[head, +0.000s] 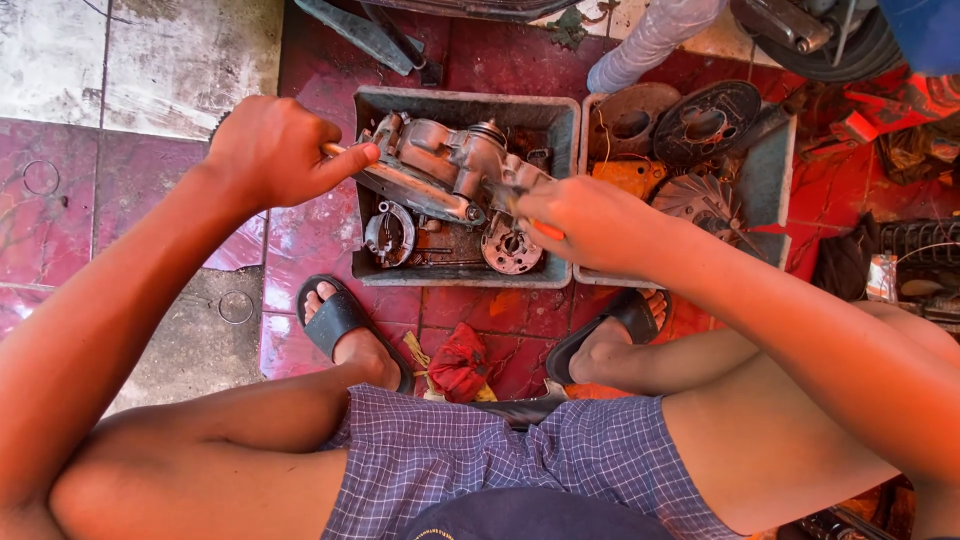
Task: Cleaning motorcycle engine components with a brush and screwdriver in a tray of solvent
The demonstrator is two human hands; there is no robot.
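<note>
A: We start at the left hand, closed around a wooden tool handle, thumb pressed along it, the shaft running toward the grey cast-metal engine casing.

B: And the right hand is clenched on an orange-handled tool whose tip meets the casing's near end.

A: That casing sits propped in the grey rectangular plastic tray on the red tiled floor.

B: Loose parts already lie under it: a round metal ring piece and a toothed disc. So we judge the strip-down partly done, with the main casing not yet apart.

A: Beside it, a second tray holds a black round plate. A red rag lies between our sandals.
</note>
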